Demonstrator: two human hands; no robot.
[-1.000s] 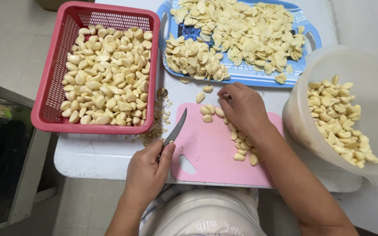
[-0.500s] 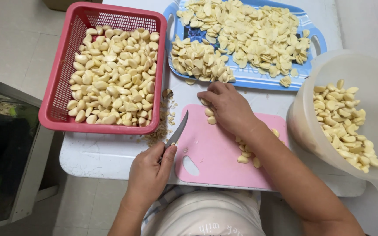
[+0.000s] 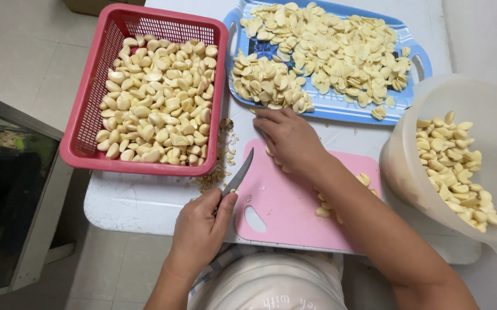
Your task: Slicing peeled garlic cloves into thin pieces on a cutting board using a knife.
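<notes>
A small steel-bladed knife (image 3: 238,173) rests clamped in the left hand (image 3: 201,229), blade over the pink plastic cutting board's (image 3: 294,212) left edge on the white counter (image 3: 139,201). The right hand (image 3: 291,138), fingers curled together, covers peeled garlic cloves (image 3: 323,212) near the blue tray (image 3: 415,51).

There are almost no packages, labels, signs or screens in view. The only possible one is a brown cardboard box corner (image 3: 90,6) at the top edge, on the floor behind the red basket (image 3: 88,123). It is mostly cut off, so no label shows on it.
</notes>
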